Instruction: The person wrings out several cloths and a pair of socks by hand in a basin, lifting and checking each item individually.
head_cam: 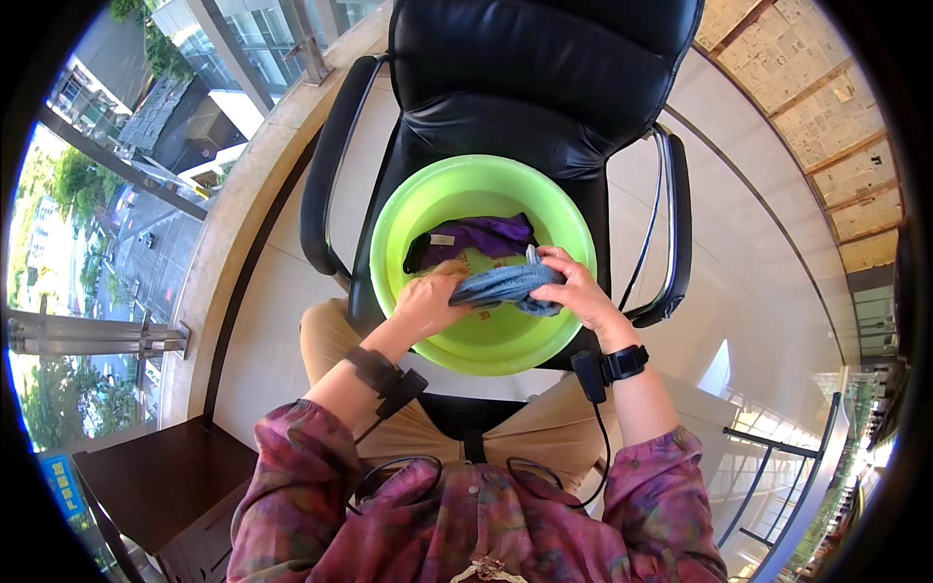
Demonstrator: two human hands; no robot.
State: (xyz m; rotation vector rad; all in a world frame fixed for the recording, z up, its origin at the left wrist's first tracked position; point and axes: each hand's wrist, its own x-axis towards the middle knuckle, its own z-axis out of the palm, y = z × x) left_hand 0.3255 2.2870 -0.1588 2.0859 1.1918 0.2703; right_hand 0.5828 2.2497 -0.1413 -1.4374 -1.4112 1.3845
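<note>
A green plastic basin [481, 357] stands on the seat of a black leather office chair before me. Over its lower half, a twisted, damp-looking blue-grey cloth [503, 284] is stretched between my hands. My left hand [434, 299] grips the cloth's left end, its fingers partly hidden by the cloth. At the other end, my right hand [572, 288] holds the bunched part between thumb and fingers. Behind the cloth, a purple garment with black edging and a pale label [474, 240] lies in the basin. Reddish printing shows on the basin's bottom.
The chair [503, 124] has armrests on both sides of the basin, the left one [332, 167] and the right one [670, 218]. A dark brown cabinet [160, 481] stands at lower left, near a glass wall. Black cords hang from both wrist devices.
</note>
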